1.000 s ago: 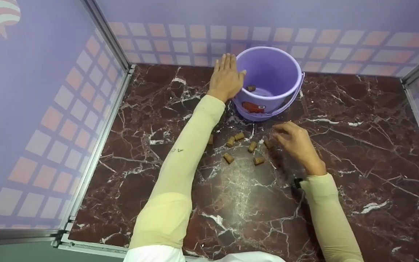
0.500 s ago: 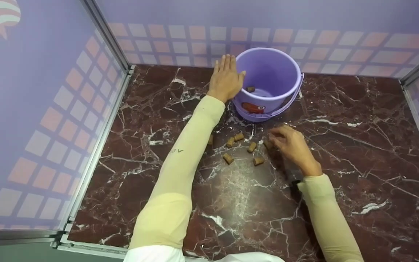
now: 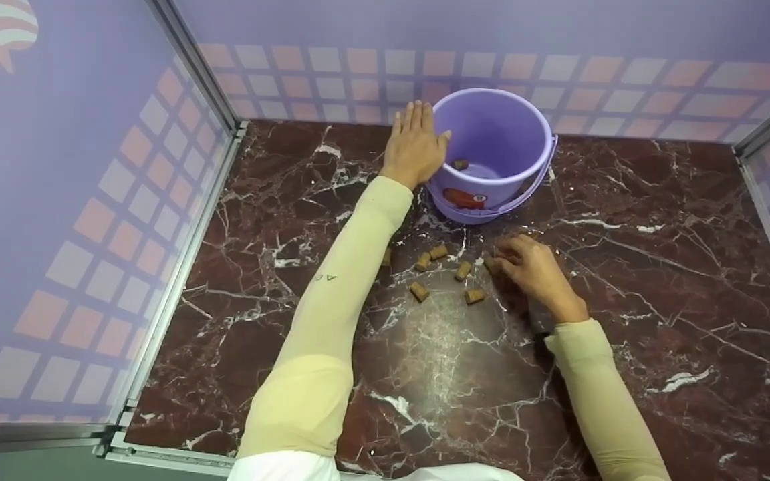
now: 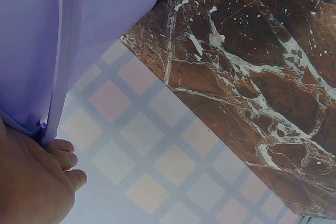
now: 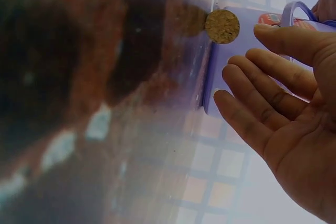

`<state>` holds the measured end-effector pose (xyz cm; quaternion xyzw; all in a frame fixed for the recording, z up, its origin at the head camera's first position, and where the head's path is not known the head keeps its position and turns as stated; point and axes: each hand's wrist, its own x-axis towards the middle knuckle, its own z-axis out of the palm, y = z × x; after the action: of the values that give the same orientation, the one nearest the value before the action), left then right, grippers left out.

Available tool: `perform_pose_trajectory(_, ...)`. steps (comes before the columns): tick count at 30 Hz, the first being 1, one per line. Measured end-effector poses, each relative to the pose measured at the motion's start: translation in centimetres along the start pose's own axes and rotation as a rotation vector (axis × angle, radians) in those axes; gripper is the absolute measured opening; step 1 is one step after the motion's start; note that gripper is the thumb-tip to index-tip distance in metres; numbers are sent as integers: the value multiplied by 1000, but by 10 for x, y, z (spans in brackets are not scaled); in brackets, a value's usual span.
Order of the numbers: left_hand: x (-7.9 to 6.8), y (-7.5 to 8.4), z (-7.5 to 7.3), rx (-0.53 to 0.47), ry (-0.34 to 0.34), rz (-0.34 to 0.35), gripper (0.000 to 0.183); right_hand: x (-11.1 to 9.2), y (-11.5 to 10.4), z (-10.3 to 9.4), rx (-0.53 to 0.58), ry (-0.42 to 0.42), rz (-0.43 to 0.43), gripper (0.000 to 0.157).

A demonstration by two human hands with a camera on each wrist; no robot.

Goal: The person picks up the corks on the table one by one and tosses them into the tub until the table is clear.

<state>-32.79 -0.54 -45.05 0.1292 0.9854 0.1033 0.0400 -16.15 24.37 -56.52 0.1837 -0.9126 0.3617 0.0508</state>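
A purple bucket (image 3: 502, 127) stands upright near the back wall, with a brown cork (image 3: 460, 164) visible inside. My left hand (image 3: 415, 150) rests against the bucket's left rim, fingers extended; the left wrist view shows it beside the purple handle (image 4: 62, 61). My right hand (image 3: 532, 267) is low over the tabletop, close beside a cork (image 3: 490, 264). In the right wrist view, thumb and fingers are parted around the space by that cork (image 5: 222, 26), with a gap between it and the fingertips. The right palm holds nothing.
Several more corks lie in front of the bucket, among them one cork (image 3: 419, 291) at the near left and another cork (image 3: 474, 295) at the near right. The dark red marble tabletop (image 3: 278, 321) is enclosed by tile-patterned panels (image 3: 331, 73).
My right hand has moved slightly left and down toward the rightmost cork. The left hand keeps its place on the bucket, and the corks lie where they were.
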Motion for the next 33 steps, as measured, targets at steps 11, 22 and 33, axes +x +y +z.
perform_pose_trajectory(11,0,1,-1,-3,-6,-1,73,1,1,0,-28,-40,12,23)
perform_pose_trajectory(22,0,2,-1,-17,-2,-2,73,1,-4,4,-42,-99,-11,18)
perform_pose_trajectory(33,0,2,-2,-5,-5,-1,73,2,-8,5,-76,-135,-19,19)
